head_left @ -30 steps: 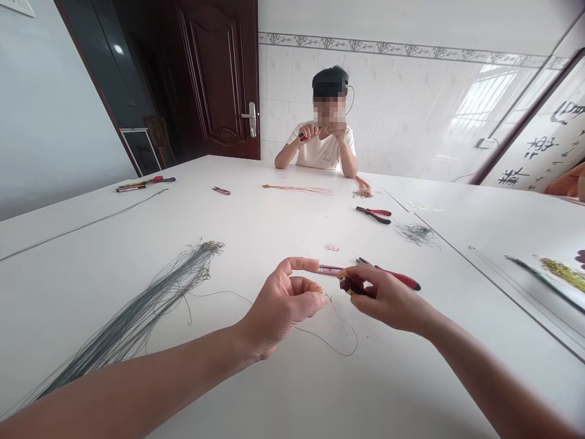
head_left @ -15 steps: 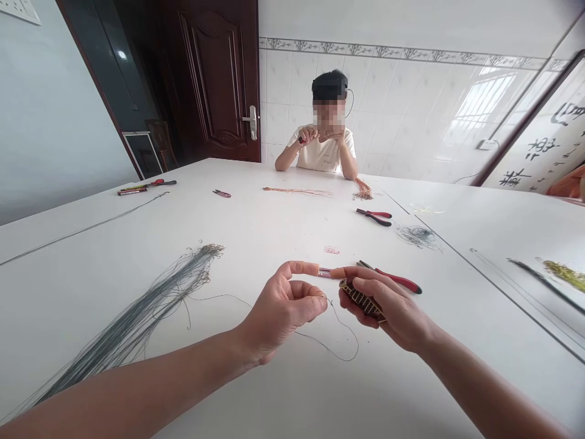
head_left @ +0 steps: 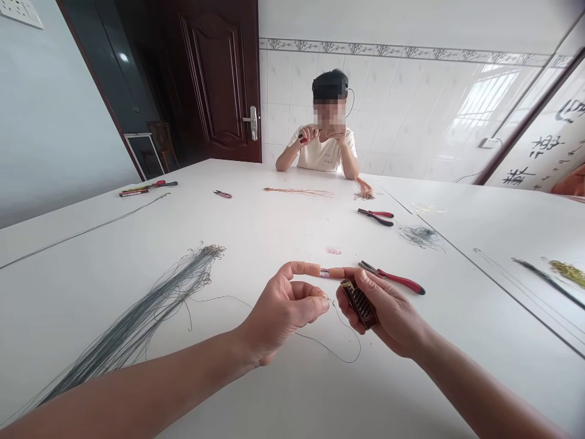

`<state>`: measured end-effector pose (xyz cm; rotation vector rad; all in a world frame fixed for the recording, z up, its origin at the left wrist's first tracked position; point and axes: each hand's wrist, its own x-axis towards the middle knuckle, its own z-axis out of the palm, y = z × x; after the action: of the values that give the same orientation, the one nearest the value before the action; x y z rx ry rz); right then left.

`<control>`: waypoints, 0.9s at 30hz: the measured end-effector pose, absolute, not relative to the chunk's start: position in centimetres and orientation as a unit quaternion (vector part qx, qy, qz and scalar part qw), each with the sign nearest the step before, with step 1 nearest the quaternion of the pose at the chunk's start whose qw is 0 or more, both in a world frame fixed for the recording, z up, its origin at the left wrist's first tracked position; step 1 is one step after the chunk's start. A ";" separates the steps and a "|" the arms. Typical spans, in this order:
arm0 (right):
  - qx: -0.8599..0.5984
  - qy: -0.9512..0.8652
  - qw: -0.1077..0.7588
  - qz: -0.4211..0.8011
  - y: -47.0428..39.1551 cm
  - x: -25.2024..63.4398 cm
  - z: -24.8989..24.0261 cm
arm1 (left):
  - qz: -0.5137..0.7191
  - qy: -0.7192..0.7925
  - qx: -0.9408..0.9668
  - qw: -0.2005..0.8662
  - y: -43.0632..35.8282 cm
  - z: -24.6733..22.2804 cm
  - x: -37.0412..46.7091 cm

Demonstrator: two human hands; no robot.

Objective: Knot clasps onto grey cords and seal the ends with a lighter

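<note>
Near the middle of the white table (head_left: 274, 390), my left hand (head_left: 292, 299) pinches a thin dark cord (head_left: 339, 312) between thumb and fingers. The cord loops down below the hand. My left index finger stretches to the right, level with my right index finger. Between the two fingertips shows a small shiny pinkish-silver piece (head_left: 324, 273); I cannot tell whether it is held or lies behind them. My right hand (head_left: 388, 311) is closed around a dark brown patterned lighter (head_left: 360, 303) with gold trim, its thumb by the top end.
A bundle of grey cords with hooks (head_left: 183, 286) lies left. Red-handled pliers (head_left: 397, 280) are just beyond my right hand, with more pliers (head_left: 377, 216) farther back. Small snips (head_left: 223, 194), orange cords (head_left: 301, 191) and a grey tangle (head_left: 420, 236) lie around. A person (head_left: 326, 146) sits opposite.
My right hand has turned, so the lighter stands more steeply and its thumb has shifted to the top end. My left hand has barely moved.
</note>
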<state>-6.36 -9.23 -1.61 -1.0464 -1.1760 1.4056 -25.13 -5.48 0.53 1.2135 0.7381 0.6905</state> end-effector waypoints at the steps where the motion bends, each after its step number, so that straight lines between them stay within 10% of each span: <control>1: -0.440 -0.478 0.494 0.578 -9.2 -6.4 -1.7 | 0.310 0.330 0.546 0.705 -5.5 0.5 -25.1; 27: -0.506 -0.535 0.468 0.488 -10.2 -7.6 -2.0 | 0.240 0.377 0.470 0.761 -5.6 1.0 -24.8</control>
<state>-7.63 -10.22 -2.00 -1.2405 -1.3133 1.1977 -24.82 -5.65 0.95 1.0217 0.8205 0.5230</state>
